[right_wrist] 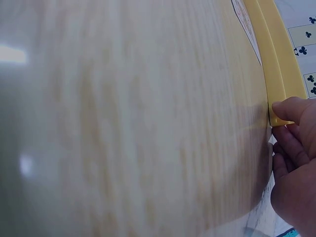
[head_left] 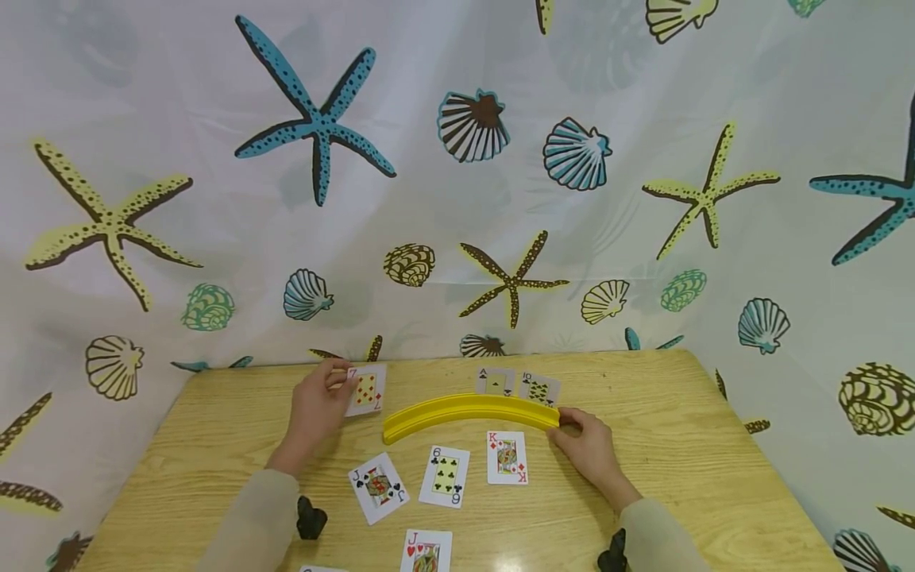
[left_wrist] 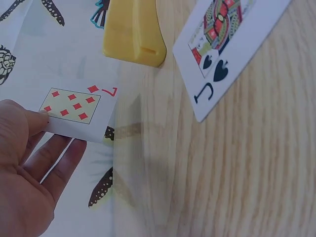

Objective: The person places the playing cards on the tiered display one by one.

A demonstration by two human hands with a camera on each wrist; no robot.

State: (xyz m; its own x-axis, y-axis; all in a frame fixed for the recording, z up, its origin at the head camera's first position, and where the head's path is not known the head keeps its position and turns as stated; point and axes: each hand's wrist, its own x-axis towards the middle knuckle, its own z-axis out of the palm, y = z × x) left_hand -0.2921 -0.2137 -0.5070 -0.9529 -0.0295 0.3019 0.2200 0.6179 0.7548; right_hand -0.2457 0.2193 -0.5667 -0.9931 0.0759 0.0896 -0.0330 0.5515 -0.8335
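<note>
My left hand [head_left: 318,403] pinches a seven of diamonds playing card [head_left: 367,389] between thumb and fingers, its face showing. In the left wrist view that card [left_wrist: 74,107] is raised beside the end of the yellow holder [left_wrist: 132,32]. The curved yellow card holder [head_left: 472,407] has a groove along it and lies across the wooden table. My right hand [head_left: 588,446] grips the holder's right end, thumb on the near side in the right wrist view. A black ace [head_left: 496,381] and a ten of clubs [head_left: 539,388] show beyond the holder's far edge, partly hidden by it.
Nearer me lie a king of diamonds [head_left: 507,457], a six of clubs [head_left: 445,477], a jack of spades [head_left: 379,488] and a jack of hearts [head_left: 426,550], all face up. Another card [head_left: 322,569] is cut off below. A patterned cloth [head_left: 400,199] hangs behind the table.
</note>
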